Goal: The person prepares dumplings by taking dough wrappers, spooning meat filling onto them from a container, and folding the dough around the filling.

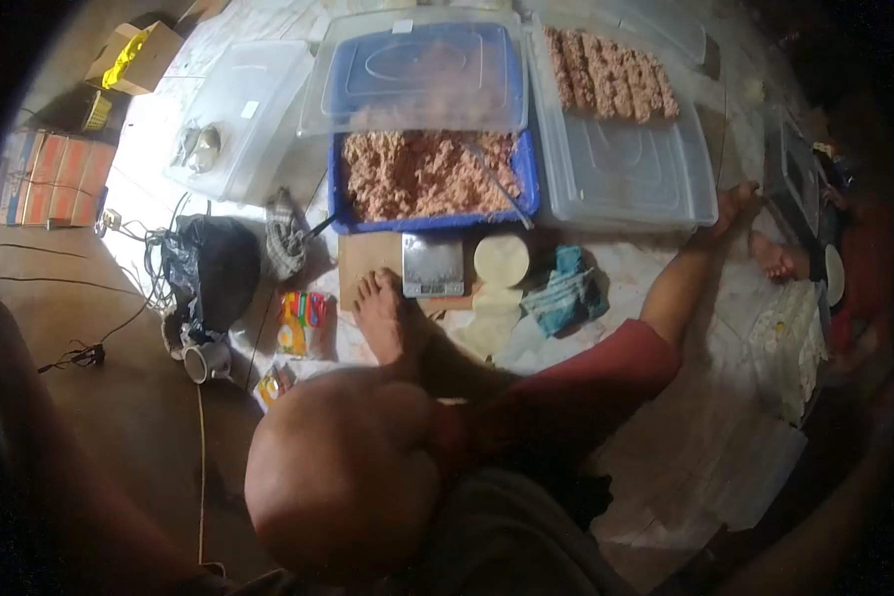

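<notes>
Neither of my hands shows. My left forearm (30,417) runs up the dim left edge and my right forearm (815,536) runs up the lower right, both dark and blurred. In front of me a blue tray (532,184) holds a pinkish, minced-looking mixture (417,179), with a metal utensil (502,184) resting in it and a clear lid (313,109) over its far part. A digital scale (433,263) sits on a brown board (363,253) close to the tray. Round pale sheets (502,260) and a teal-and-white cloth (566,298) lie right of the scale.
My bent knee (338,467) and feet (382,313) frame the work area. Rows of shaped mixture (611,74) sit on a clear container (626,164). Leftward are another clear container (238,109), a black bag (212,268), a mug (207,363), packets (303,323) and cables. Another person (859,288) sits right.
</notes>
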